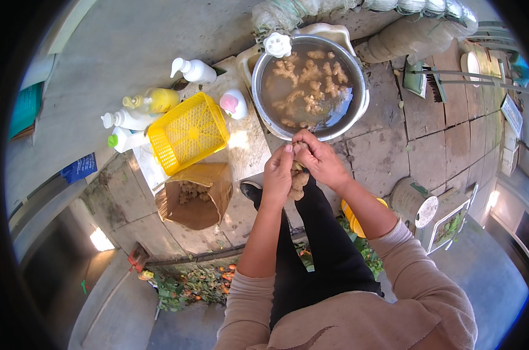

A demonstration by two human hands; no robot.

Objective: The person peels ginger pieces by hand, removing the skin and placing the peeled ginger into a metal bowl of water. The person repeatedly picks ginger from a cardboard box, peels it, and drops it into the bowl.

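Observation:
A knobbly piece of ginger root [298, 186] hangs between my hands, just in front of a round metal basin [255, 83]. My left hand [278, 173] grips its side with thumb and fingers. At its upper end, my right hand [320, 159] pinches a part with the fingertips, partly hidden by the fingers. Cloudy water fills the basin, and several ginger roots [310, 71] lie in it. A white tap handle [277, 44] stands over the basin's rim.
Left of the basin, a yellow plastic basket [190, 131] stands among several pump bottles [194, 71] on a pale slab [255, 151]. Below it, an open brown paper bag [194, 214] holds more ginger. A dustpan [415, 78] and a metal can [415, 202] are at right.

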